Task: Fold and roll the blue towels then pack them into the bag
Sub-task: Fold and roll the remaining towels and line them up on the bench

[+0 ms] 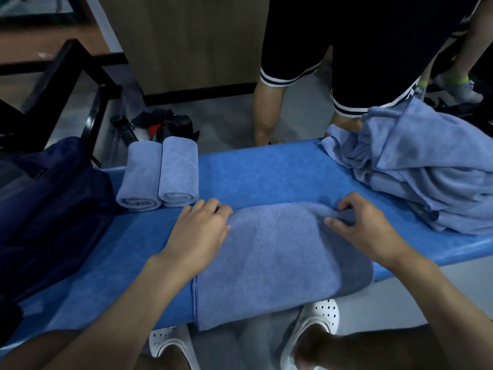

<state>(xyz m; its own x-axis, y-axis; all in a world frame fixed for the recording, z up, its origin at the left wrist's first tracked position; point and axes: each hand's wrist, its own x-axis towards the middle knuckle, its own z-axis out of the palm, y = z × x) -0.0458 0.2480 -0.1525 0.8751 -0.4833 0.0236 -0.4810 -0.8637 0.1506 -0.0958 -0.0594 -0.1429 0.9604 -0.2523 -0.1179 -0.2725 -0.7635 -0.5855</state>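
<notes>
from the head camera, your left hand (198,233) lies on the left side of the flat towel (269,257), its fingers curled down over the far left corner and gripping the cloth there. your right hand (365,225) pinches the far right corner between thumb and bent fingers, and a small fold of cloth bunches up in that grip. the flat towel lies spread between your two hands on the blue bench (256,169). its near edge hangs over the bench edge towards you, above your white shoes (317,321). two rolled towels (160,177) lie side by side and touching, just beyond your left hand at the far left of the bench. the dark bag (48,198) sits beside them at the left end, and you cannot tell whether it is open. a loose pile of towels (416,177) is heaped at the right end, well apart from your right hand. another person's legs (266,110) stand on the far side of the bench.
</notes>
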